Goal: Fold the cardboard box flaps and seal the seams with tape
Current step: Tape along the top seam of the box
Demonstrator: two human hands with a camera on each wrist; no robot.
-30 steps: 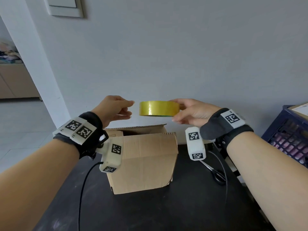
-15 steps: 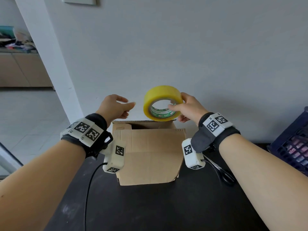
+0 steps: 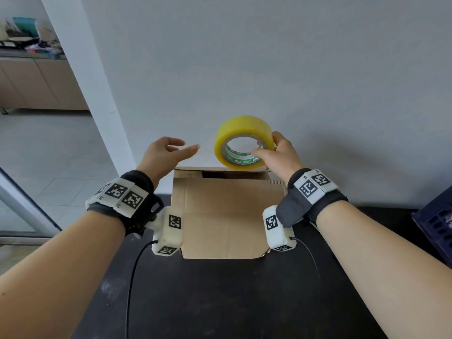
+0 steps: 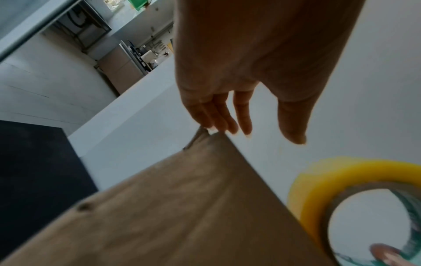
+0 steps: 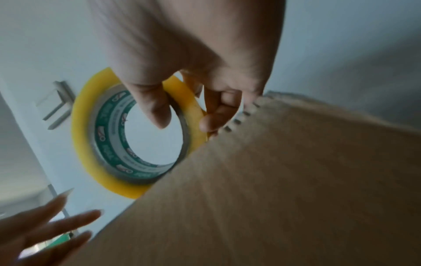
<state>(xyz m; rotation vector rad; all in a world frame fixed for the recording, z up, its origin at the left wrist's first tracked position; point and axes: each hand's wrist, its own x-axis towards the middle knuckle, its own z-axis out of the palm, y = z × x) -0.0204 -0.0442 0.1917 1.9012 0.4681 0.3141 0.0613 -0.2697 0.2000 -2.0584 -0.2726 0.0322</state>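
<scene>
A brown cardboard box stands on the black table, its near flap up and a gap showing at the top. My right hand grips a yellow tape roll above the box's far edge, thumb through the core, the other fingers on the outer face. The roll stands on edge with its hole facing me. My left hand hovers just left of the roll with fingers loosely extended, holding nothing. In the left wrist view those fingers hang above the box corner.
A grey wall rises right behind the box. A dark blue crate stands at the table's right edge. Cables run from the wrist cameras across the table. Left of the table lies open floor.
The roll has turned from lying flat to standing on edge, hole toward me, and has come down close to the box's far edge. The left hand has stayed beside it.
</scene>
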